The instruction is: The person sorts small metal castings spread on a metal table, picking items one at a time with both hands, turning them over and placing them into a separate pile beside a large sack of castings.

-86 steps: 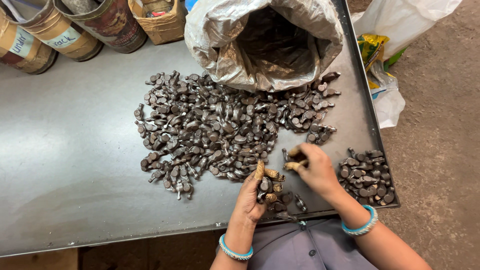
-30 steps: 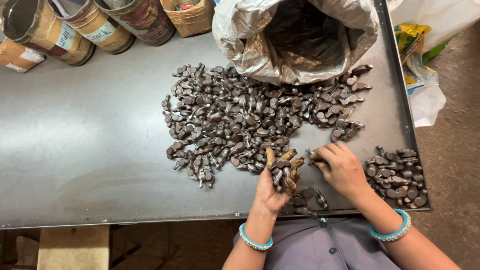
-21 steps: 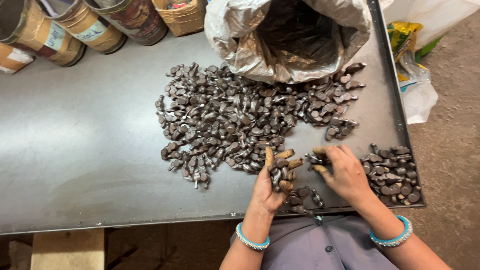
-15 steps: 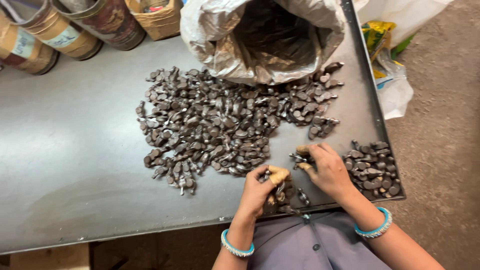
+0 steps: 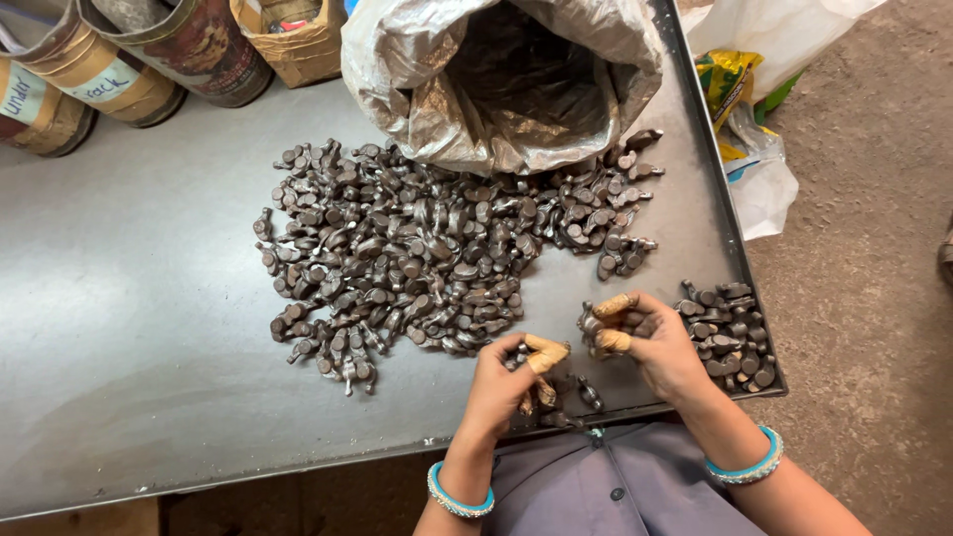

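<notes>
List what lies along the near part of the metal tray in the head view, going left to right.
Bare metal tray → left hand → right hand, pinching a dark metal piece → small pile of dark pieces → tray's right rim.

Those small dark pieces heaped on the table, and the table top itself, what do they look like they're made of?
The small pieces look like forged or cast metal, dark grey with a dull oily sheen. The table top seems to be sheet metal: smooth, grey, softly reflective, with a thin raised edge.

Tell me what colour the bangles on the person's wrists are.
Turquoise blue, one bangle on the left wrist and one bangle on the right wrist, clearest in the head view.
</notes>
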{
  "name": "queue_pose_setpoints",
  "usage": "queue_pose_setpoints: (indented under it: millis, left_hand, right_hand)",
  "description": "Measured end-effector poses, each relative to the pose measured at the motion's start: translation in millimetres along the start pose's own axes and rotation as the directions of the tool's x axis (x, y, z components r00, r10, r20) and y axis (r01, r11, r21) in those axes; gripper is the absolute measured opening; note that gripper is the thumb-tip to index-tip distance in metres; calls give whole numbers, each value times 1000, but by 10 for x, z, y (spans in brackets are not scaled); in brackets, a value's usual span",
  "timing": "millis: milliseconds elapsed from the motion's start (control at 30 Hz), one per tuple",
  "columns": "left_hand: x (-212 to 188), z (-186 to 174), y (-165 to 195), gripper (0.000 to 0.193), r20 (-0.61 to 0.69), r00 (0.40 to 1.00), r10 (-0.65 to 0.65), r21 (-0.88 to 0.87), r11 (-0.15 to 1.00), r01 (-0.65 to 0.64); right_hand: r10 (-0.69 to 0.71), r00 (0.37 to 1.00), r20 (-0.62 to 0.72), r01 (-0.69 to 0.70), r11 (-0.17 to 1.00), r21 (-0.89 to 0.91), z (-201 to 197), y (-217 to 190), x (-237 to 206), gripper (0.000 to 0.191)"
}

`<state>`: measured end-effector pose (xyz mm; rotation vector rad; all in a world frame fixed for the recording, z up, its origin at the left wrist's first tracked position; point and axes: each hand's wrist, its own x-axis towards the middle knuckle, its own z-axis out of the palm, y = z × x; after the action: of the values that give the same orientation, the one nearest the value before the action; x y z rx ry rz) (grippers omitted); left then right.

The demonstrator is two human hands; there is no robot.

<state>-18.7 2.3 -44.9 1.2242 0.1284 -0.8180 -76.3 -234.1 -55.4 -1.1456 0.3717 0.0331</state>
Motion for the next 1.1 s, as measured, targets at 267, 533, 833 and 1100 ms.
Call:
queue_pose_setpoints:
  millis: [267,533,833,1100]
  left_hand:
    - [73,-93,-94,25,82,987,-135,-449,880,158]
    - [125,45,-121,28,149,987,-66,-458,880,128]
    - [122,87,-129,27,80,993,-91,-449,886,117]
    - [132,62,-152,24,54,998,-33,-393,918,52]
  right_hand:
    - [242,947,210,-316,811,492,-204,14,22,52]
    - [242,943,228,-311,883,350,-114,-104,-49,47]
    - [266,935,234,-333,886,324,-57,-126,-55,42]
    - [449,876,175,-481,793,374,-69,-52,-26,42]
